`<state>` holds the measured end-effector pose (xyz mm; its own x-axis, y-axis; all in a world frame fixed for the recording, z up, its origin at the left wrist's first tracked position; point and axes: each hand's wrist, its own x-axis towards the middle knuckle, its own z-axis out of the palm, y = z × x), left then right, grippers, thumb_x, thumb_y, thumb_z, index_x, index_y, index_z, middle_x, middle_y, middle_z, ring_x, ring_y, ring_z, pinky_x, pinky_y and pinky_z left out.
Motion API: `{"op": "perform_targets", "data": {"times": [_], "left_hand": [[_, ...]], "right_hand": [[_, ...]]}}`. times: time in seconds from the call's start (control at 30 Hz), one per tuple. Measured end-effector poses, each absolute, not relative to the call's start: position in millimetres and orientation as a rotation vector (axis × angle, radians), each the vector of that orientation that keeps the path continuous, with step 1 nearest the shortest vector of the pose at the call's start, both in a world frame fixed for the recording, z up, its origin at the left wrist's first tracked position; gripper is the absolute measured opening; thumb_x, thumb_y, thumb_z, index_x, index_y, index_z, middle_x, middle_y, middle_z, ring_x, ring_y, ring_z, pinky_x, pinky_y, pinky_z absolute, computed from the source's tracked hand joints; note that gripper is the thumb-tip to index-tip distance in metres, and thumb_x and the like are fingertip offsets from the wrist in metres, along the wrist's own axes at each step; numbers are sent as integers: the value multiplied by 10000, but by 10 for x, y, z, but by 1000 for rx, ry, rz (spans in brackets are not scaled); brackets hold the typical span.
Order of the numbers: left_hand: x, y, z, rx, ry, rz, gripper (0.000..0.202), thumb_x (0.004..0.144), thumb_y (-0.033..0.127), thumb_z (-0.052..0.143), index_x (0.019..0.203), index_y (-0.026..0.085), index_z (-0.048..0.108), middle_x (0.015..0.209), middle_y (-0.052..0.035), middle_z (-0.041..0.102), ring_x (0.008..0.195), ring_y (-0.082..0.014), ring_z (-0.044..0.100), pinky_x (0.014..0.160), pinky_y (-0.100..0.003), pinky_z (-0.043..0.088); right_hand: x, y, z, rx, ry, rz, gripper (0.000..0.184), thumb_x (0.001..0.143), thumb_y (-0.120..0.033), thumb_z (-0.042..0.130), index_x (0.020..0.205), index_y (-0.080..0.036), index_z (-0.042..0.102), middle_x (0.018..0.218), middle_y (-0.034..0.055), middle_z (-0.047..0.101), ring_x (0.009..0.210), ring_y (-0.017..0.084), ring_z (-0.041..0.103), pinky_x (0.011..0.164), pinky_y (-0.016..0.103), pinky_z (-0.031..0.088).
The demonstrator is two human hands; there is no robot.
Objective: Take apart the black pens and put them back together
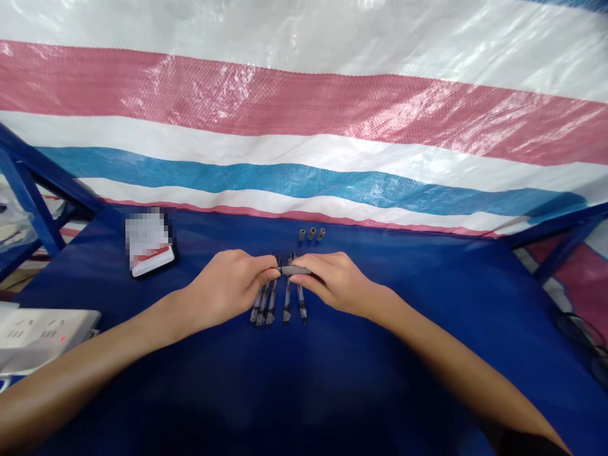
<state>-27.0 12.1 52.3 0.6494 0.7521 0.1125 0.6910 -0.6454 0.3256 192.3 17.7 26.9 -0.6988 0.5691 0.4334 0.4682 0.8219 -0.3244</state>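
A blue tarpaulin [304, 392] covers the table, its woven plastic smooth and faintly sheened; behind it hangs a creased, glossy woven tarp [304, 107] striped white, red and blue; blue metal framing [28, 183] shows at the left, with more at the right; a white power strip [42, 332] sits at the near left; a flat black-edged device [149, 244] with a pixelated face lies beyond the left hand [225, 285]; three short grey tubes [311, 234] sit in a close row further out; both hands are closed on a slim grey barrel [295, 270], the left pinching one end, the right hand [335, 282] gripping the other; five dark pens [278, 304] lie side by side directly beneath it.
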Motion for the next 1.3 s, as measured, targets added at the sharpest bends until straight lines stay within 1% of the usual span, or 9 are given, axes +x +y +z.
{"op": "perform_targets", "data": {"times": [0.1,0.2,0.3,0.53,0.6,0.7,0.83,1.17,1.3], "left_hand": [[-264,135,570,2387,1138,266,369,948,325,318,626,170,413,479,56,381,438,-69,335,479,-208,239],[-254,139,583,2302,1106,225,379,945,352,317,627,169,410,495,55,367,458,-69,333,493,-208,244],[-246,140,577,2270,1111,188,382,940,362,324,629,169,433,503,53,377,471,-73,346,509,-214,250],[-240,140,605,2206,1079,125,403,940,375,316,641,169,491,524,43,443,508,-85,420,551,-220,287],[-241,140,605,2206,1078,114,407,941,376,313,650,168,508,530,40,459,517,-89,432,561,-223,292],[-243,142,585,2211,1079,93,417,944,376,303,654,168,520,537,37,477,533,-95,449,579,-228,300],[-234,151,538,2215,1118,27,417,946,380,292,665,174,522,570,24,517,562,-108,469,591,-238,297],[-214,194,450,2244,1131,-15,425,933,403,278,613,174,438,526,22,455,506,-106,397,541,-252,245],[-229,221,441,2225,1105,-21,398,918,368,305,619,171,479,554,19,502,527,-109,439,561,-246,286]], "right_hand": [[1926,182,230,-675,-2445,-176,262,978,-315,434,981,-124,613,798,47,648,684,127,579,632,250,432],[1925,171,245,-626,-2483,-348,267,972,-309,449,908,-129,635,764,42,635,662,124,560,617,252,432],[1918,153,270,-619,-2495,-357,270,964,-311,467,860,-131,638,742,36,627,651,123,549,603,253,431],[1878,121,244,-594,-2470,-267,267,967,-297,457,876,-121,636,731,38,627,662,129,559,587,264,420],[1865,116,232,-591,-2468,-269,262,967,-291,458,860,-127,632,687,21,609,623,122,536,570,264,396],[1851,111,223,-578,-2468,-343,277,969,-292,460,805,-134,619,595,-12,548,537,109,458,526,268,335],[1843,108,218,-555,-2490,-432,306,972,-298,455,759,-133,600,565,-25,522,506,106,408,516,279,285],[1820,90,82,-635,-2612,-468,320,984,-235,377,727,-135,541,563,-5,547,495,120,432,550,298,252],[1800,95,66,-701,-2685,-367,307,994,-249,355,767,-136,528,590,8,574,508,123,462,559,298,246]]}}
